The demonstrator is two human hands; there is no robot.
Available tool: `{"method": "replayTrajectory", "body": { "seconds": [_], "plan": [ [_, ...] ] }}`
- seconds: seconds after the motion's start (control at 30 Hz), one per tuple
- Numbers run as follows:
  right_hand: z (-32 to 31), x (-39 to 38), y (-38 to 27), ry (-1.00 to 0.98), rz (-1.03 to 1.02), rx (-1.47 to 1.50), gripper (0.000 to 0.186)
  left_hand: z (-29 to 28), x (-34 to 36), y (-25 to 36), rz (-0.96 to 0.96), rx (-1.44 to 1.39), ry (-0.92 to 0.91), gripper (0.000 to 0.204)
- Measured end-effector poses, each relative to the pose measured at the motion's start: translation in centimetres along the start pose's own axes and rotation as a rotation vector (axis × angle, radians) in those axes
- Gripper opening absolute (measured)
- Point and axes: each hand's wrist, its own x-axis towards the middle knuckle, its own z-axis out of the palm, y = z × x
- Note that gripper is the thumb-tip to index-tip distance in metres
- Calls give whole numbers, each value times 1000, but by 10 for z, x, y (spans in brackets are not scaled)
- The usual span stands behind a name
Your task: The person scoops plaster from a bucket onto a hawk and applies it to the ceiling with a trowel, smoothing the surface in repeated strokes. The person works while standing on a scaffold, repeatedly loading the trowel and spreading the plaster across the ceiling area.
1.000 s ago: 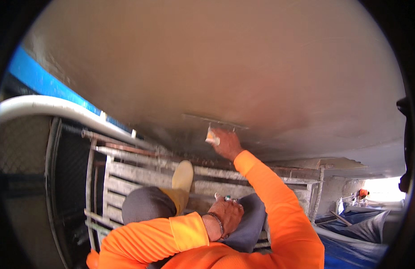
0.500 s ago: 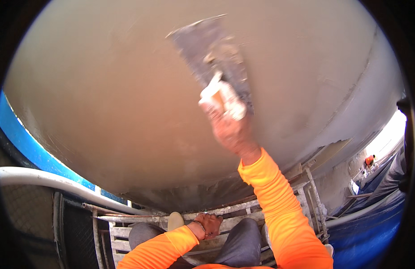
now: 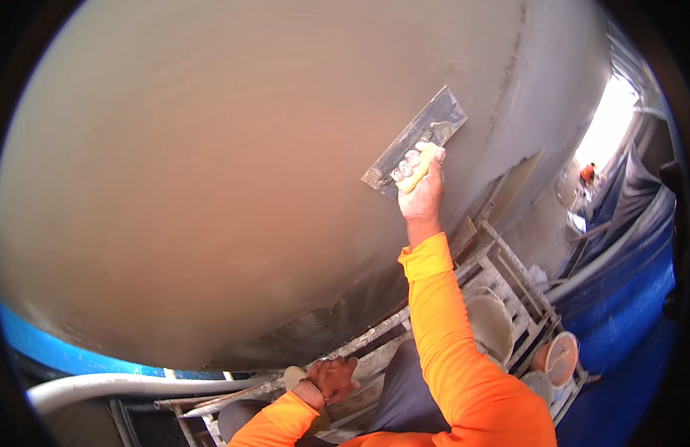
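Note:
My right hand (image 3: pixel 423 179) grips the yellow handle of a plastering trowel (image 3: pixel 453 112). The trowel's long, smeared metal blade is tilted up to the right and lies at the broad, curved, smooth plastered wall (image 3: pixel 211 186); whether its whole edge touches cannot be told. Pale plaster coats my right fingers. Low in the view, my left hand (image 3: pixel 332 378) has curled fingers beside the scaffold rail (image 3: pixel 375 337). What those fingers close on, if anything, is hidden.
On the plaster-stained scaffold stand a large bucket (image 3: pixel 488 324) and an orange bucket (image 3: pixel 559 359), right of my right arm. A white pipe (image 3: pixel 114 386) runs at lower left. Blue sheeting (image 3: pixel 621 298) hangs at right. Another person in orange (image 3: pixel 588 173) is far off.
My right hand has swept the trowel rightward and slightly down, and the blade now slants more to the right. The view has turned right, bringing the buckets into sight. My left hand stays low.

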Motion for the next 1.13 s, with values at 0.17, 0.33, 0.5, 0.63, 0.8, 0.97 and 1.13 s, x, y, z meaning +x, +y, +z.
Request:
{"method": "replayTrajectory", "body": {
  "seconds": [0.17, 0.33, 0.5, 0.63, 0.8, 0.97, 1.13],
  "plan": [
    [-89, -24, 27, 229, 5, 181, 46, 2, -7, 3, 16, 98, -11, 64],
    [-158, -66, 67, 428, 47, 281, 45, 6, -4, 3, 91, 87, -38, 62],
    [-210, -112, 126, 581, 100, 392, 48, 18, 8, -1, 170, 90, -72, 60],
    [-245, -164, 182, 905, 180, 352, 54, 20, 29, -5, 218, 180, -153, 53],
    [-262, -267, 216, 1185, 473, 81, 49, 9, 66, 5, 296, 245, -363, 46],
    [-260, -338, 166, 1036, 579, -106, 45, -11, 117, 15, 536, 169, 23, 50],
    [-265, -372, 87, 872, 321, -619, 43, -32, 193, 23, 231, 148, 281, 53]
  ]
}}
